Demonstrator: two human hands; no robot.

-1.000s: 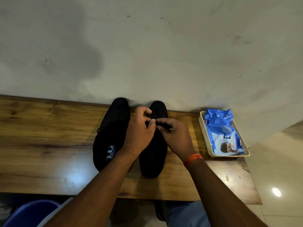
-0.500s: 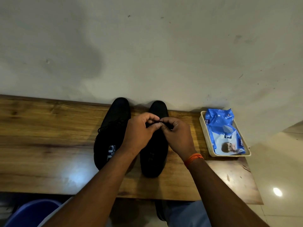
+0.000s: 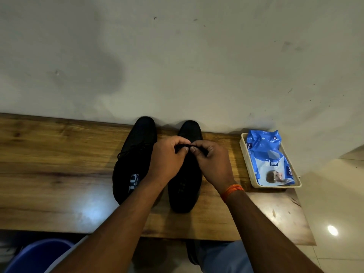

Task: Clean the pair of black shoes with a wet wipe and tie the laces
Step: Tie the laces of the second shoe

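Two black shoes stand side by side on the wooden bench, toes toward the wall. The left shoe has thin laces lying loose over its top and a pale logo on the insole. Over the right shoe both my hands meet: my left hand and my right hand each pinch a strand of the black lace between thumb and fingers. The lacing below is hidden by my hands.
A cream tray at the bench's right end holds a blue and white wet wipe pack. The grey wall rises just behind the shoe toes. A blue bin stands under the bench's front left.
My hands have shifted slightly along the lace, the fingertips now closer together over the right shoe. The shoes and the tray have stayed put.
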